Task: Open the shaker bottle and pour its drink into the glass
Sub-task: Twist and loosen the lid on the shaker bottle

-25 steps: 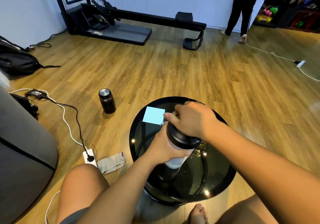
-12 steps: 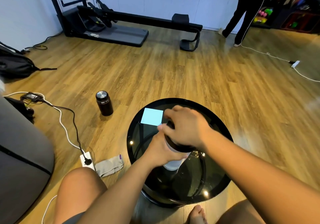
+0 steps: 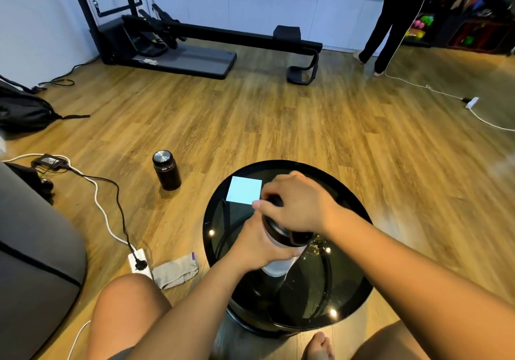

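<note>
A shaker bottle (image 3: 277,269) with a pale body and a black lid (image 3: 281,234) stands upright on a round black glass table (image 3: 348,298). My left hand (image 3: 259,244) wraps around the bottle's body. My right hand (image 3: 299,205) sits on top, fingers closed around the lid. A clear glass (image 3: 317,244) shows only as glints just right of the bottle, mostly hidden behind my right wrist.
A light blue paper square (image 3: 244,189) lies on the table's far left. On the wooden floor stand a black flask (image 3: 166,170), a power strip with cables (image 3: 138,259) and a grey cloth (image 3: 178,272). A grey cushion (image 3: 33,262) is at left. A person (image 3: 390,22) stands far right.
My right hand has turned a little on the lid, its thumb now further left. The bottle stays upright in my left hand. The view has shifted slightly.
</note>
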